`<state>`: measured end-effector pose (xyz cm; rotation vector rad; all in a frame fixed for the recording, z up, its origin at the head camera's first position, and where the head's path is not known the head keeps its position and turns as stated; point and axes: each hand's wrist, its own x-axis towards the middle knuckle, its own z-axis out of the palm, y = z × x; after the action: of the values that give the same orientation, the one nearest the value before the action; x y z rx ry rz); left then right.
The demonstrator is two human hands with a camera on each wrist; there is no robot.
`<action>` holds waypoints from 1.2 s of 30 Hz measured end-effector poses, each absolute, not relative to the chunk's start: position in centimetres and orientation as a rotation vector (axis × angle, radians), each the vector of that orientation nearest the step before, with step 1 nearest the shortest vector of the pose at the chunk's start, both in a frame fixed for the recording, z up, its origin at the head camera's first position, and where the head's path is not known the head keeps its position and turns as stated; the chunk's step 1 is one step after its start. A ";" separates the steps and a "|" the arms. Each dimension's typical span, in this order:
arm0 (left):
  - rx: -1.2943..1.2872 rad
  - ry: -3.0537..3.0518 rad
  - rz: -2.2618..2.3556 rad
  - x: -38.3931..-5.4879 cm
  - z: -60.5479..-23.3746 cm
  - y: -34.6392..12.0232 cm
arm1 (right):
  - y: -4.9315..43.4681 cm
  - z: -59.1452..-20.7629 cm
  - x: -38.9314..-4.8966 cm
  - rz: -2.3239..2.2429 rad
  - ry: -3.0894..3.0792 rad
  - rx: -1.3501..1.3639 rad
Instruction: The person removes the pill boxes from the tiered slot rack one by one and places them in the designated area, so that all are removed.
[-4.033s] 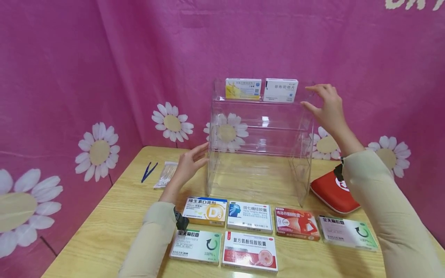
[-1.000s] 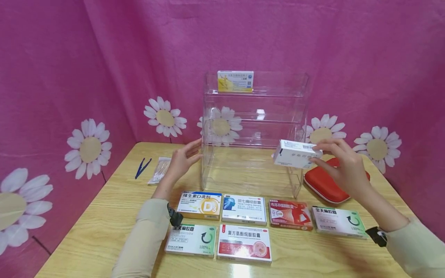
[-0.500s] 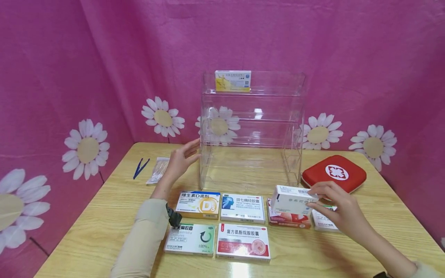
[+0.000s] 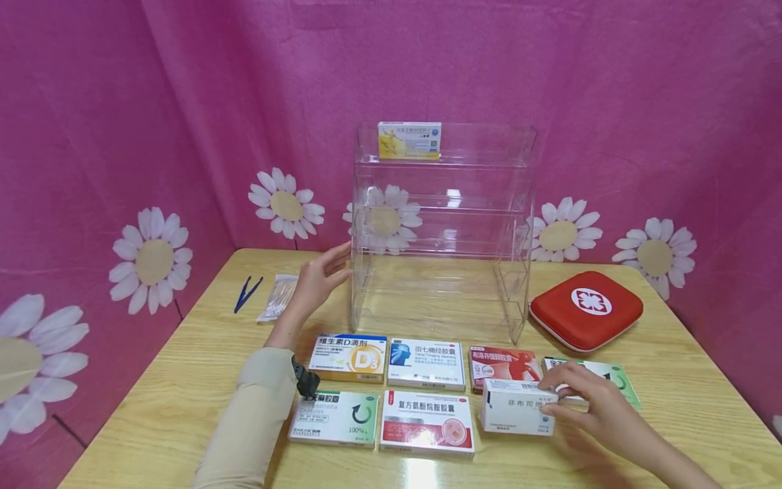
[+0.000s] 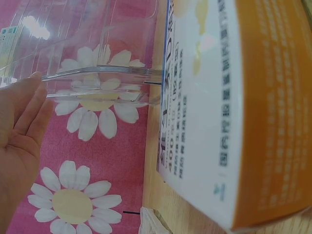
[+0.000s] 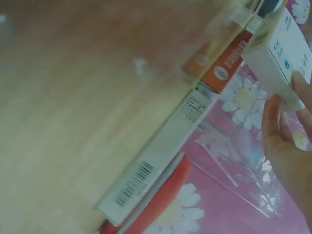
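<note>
My right hand (image 4: 595, 411) pinches the right end of a white medicine box (image 4: 513, 411), thumb in front. The box is upright over the front of the table, right of a red-and-white medicine box (image 4: 427, 424). In the right wrist view, fingertips and thumb grip the white box (image 6: 280, 58) by one end. My left hand (image 4: 314, 285) touches the left side of a clear acrylic tiered rack (image 4: 446, 163) with straight fingers. A yellow-and-white medicine box (image 4: 409, 141) stands on the rack's top tier, toward the left.
Before the rack lie a vitamin D box (image 4: 348, 358), a blue-and-white box (image 4: 426, 365), a red box (image 4: 504, 365) and a green-and-white box (image 4: 617, 380). Another green-and-white box (image 4: 332, 419) lies front left. A red case (image 4: 562, 312), blue tweezers (image 4: 247, 294) and bagged cotton swabs (image 4: 281, 295) flank the rack.
The white medicine box has left the rack's top tier, where it stood beside the yellow-and-white one. My right hand has carried it down to the front row. The left hand stays at the rack.
</note>
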<state>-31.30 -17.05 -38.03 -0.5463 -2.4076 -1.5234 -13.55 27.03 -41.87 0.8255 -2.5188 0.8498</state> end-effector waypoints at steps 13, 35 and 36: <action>-0.545 -2.409 -1.513 -31.3 -38.1 -17.1 | 27.7 -42.9 -13.7 1.010 -2.777 0.846; -0.506 -2.438 -1.501 -31.2 -38.0 -17.1 | 27.7 -43.3 -14.4 0.933 -2.813 0.932; -0.506 -2.440 -1.504 -31.2 -38.0 -17.1 | 27.6 -43.0 -14.5 0.934 -2.809 0.908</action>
<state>-31.16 -17.12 -37.99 -0.5059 -2.4396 -1.5043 -14.49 27.64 -42.97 0.9081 -2.8088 0.9342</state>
